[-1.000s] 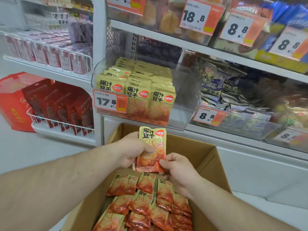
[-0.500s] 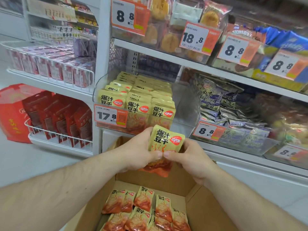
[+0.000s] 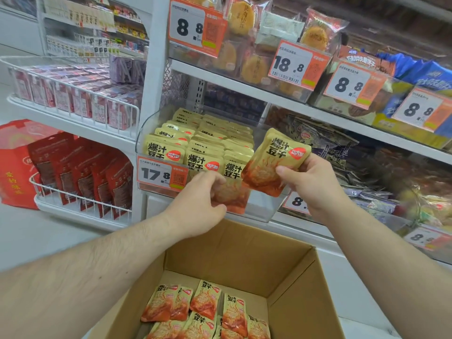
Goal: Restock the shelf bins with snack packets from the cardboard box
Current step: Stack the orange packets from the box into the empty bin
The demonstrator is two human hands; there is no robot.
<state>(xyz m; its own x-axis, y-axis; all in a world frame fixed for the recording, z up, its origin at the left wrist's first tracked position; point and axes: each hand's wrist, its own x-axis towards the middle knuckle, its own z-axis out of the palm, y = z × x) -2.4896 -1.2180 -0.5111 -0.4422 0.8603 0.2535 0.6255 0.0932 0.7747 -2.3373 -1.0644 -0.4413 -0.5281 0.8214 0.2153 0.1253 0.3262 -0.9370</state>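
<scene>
My right hand (image 3: 310, 182) grips a small stack of yellow-and-orange snack packets (image 3: 274, 162), tilted, just in front of the right end of the clear shelf bin (image 3: 146, 133). The bin holds rows of the same packets (image 3: 203, 143) standing upright behind a 17.8 price tag. My left hand (image 3: 200, 201) is at the bin's front wall with its fingers curled. I cannot tell whether it holds anything. Below my arms stands the open cardboard box (image 3: 239, 253), with several more packets (image 3: 208, 311) lying flat on its bottom.
To the right, a clear bin of dark blue packets (image 3: 325, 148) sits on the same shelf. The shelf above carries bins of cakes (image 3: 247, 57) with price tags. At left are wire racks of red bags (image 3: 80, 172) and a red bag on the floor (image 3: 14, 167).
Both hands rose from the box with the packet stack. The left hand let go of the stack, and the right hand carried it up and to the right, up to the bin.
</scene>
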